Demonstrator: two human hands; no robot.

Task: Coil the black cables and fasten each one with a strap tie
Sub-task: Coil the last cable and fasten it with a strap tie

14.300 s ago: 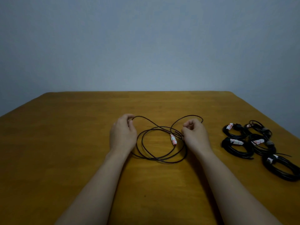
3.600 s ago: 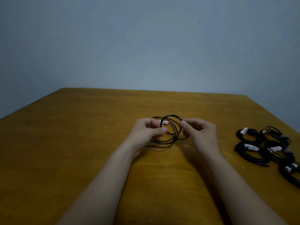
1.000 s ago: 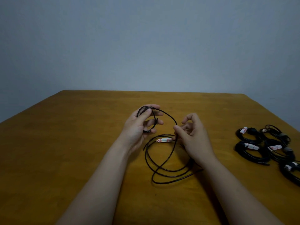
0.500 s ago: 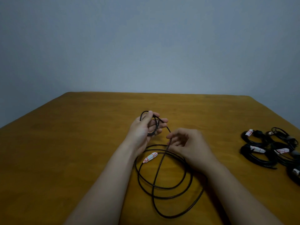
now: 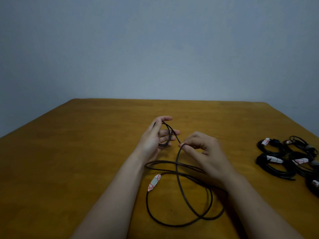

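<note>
A long black cable (image 5: 179, 188) lies in loose loops on the wooden table (image 5: 86, 152) between my forearms. A white and red tag (image 5: 154, 182) sits on one of its strands. My left hand (image 5: 155, 137) holds a small coil of the cable wound round its fingers, with the thumb on top. Just to the right, my right hand (image 5: 202, 149) pinches the cable between thumb and forefinger, and the strand drops from there to the loops below.
Several coiled black cables (image 5: 286, 159) with white and red tags lie in a group at the table's right edge. A plain grey wall stands behind the table's far edge.
The small coil stays on my left hand. My right hand has slid along the cable and lifted a little. The loose loops lie lower in view and the tag has shifted down.
</note>
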